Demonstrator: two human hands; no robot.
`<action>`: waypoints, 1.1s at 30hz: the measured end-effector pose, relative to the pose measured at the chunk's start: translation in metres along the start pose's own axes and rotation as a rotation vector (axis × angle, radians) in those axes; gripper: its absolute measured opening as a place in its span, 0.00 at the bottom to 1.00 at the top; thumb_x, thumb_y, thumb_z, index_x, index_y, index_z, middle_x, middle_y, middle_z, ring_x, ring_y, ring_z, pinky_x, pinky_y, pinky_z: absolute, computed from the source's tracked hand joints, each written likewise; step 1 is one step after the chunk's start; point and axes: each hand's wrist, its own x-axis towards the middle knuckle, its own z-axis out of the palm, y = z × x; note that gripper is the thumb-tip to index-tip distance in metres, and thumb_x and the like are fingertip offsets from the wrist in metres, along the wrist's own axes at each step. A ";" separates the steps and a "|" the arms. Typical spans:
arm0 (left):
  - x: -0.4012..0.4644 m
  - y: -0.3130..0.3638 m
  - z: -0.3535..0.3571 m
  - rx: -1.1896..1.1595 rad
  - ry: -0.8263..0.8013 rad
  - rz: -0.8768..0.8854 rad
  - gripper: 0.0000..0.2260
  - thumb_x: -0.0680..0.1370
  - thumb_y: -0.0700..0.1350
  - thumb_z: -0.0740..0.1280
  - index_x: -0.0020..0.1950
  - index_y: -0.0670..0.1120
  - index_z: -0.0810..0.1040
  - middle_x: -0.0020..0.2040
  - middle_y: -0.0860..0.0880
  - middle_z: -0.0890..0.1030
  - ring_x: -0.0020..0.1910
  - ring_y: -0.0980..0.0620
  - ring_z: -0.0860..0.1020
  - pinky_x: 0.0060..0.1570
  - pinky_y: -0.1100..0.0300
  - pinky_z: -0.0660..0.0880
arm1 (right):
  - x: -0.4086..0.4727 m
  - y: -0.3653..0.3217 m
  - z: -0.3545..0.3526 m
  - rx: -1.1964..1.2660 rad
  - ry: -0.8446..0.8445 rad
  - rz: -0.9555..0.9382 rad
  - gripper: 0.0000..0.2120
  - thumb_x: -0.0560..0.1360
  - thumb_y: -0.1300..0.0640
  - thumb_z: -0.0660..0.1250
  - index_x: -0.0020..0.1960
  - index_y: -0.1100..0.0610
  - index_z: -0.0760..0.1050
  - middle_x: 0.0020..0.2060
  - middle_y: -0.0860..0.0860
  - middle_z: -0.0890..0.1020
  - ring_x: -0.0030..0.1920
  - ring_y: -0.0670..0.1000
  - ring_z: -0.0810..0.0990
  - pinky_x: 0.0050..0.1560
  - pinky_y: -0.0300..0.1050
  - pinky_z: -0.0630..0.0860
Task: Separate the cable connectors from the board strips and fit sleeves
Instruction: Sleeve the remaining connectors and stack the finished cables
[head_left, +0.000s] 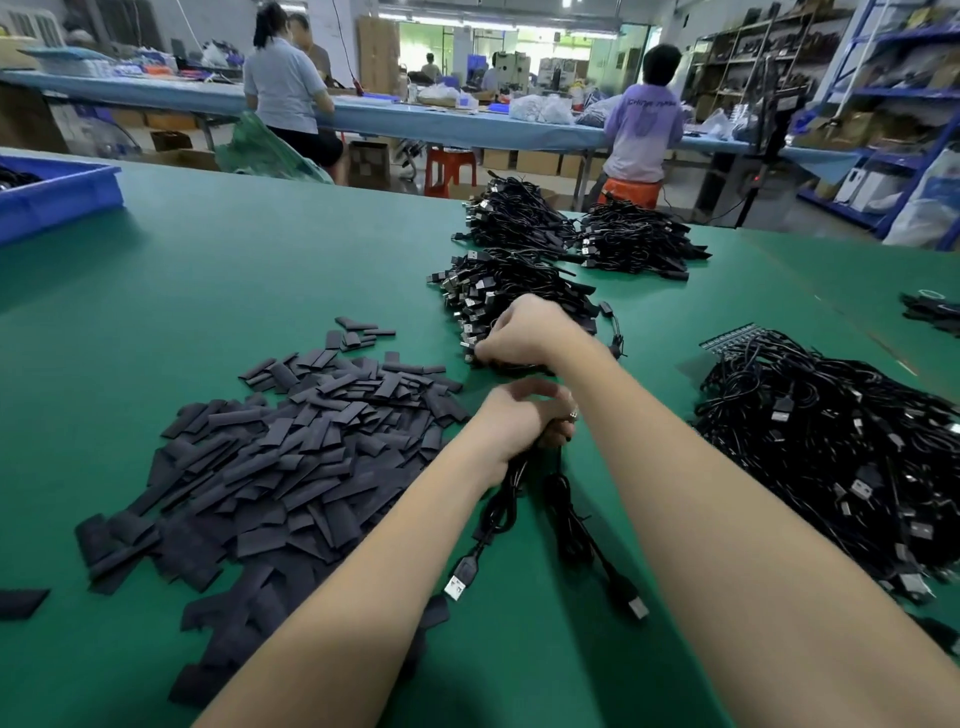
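Lying on the green table (260, 249), just under the forearms: two black USB cables (498, 514), plugs pointing toward the camera. Gripping their upper ends, fingers curled round them: left hand (519, 415). Reaching just beyond, fingers curled down into the nearest pile of finished cables (498, 291): right hand (524, 332), though exactly what is being pinched cannot be told. Spreading out left: flat dark sleeves (291, 457). Heaping up right: tangled cables on board strips (831, 447). Sitting far left: blue bin (57, 192).
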 end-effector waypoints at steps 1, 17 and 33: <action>-0.002 0.001 0.000 -0.078 -0.029 -0.018 0.06 0.81 0.34 0.66 0.55 0.43 0.76 0.43 0.45 0.81 0.34 0.54 0.79 0.34 0.66 0.78 | -0.005 0.008 -0.009 0.091 0.043 -0.015 0.07 0.71 0.51 0.73 0.45 0.54 0.84 0.39 0.48 0.83 0.41 0.50 0.79 0.38 0.44 0.77; 0.001 0.004 -0.013 -0.042 -0.176 -0.008 0.05 0.81 0.41 0.68 0.56 0.45 0.82 0.43 0.49 0.81 0.36 0.56 0.80 0.35 0.66 0.76 | -0.074 0.124 0.022 1.532 0.294 -0.006 0.13 0.68 0.55 0.78 0.50 0.59 0.86 0.44 0.52 0.87 0.39 0.44 0.82 0.39 0.34 0.78; 0.002 0.007 -0.021 -0.084 -0.229 0.010 0.09 0.80 0.38 0.67 0.59 0.41 0.82 0.43 0.48 0.81 0.39 0.55 0.76 0.34 0.65 0.71 | -0.075 0.112 0.025 1.632 0.276 -0.085 0.14 0.64 0.59 0.79 0.49 0.59 0.85 0.45 0.55 0.88 0.43 0.47 0.85 0.44 0.35 0.81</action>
